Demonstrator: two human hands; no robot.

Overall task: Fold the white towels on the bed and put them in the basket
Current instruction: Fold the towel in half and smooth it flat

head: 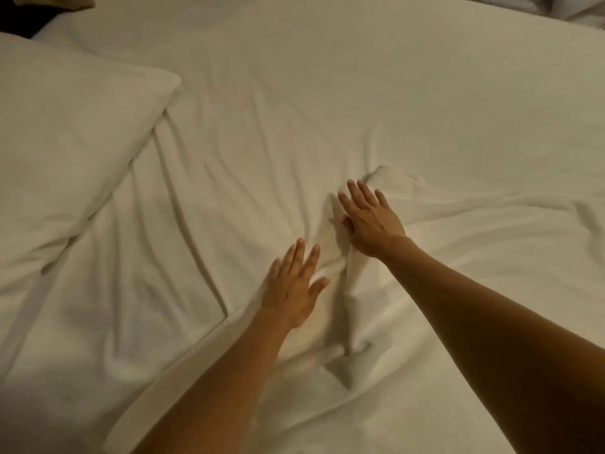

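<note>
Lying at the far left, a plump white pillow (65, 142) sits on the bed (327, 77), its smooth case ending in a rounded corner that points toward the middle. Beside it, soft long creases run down the white cloth, and a flat hemmed edge slants from the middle toward the lower left; this looks like the border of the white towel (425, 290), which is spread over the bed under both arms, though towel and sheet are hard to tell apart in the same pale fabric. The left hand (293, 286) lies palm down on the cloth near the centre, its fingers (299, 253) straight and slightly spread, pressing flat and gripping nothing. Between the two hands the fabric bunches into a raised, shadowed ridge that runs down to a small pointed fold. The right hand (371, 221) rests just beyond and to the right of the left, also palm down with fingers spread and straight, touching the cloth where it puckers into a low hump. Further right the material lies in shallow, rumpled waves, and a heap of crumpled white cloth (576, 6) shows at the top right corner.
</note>
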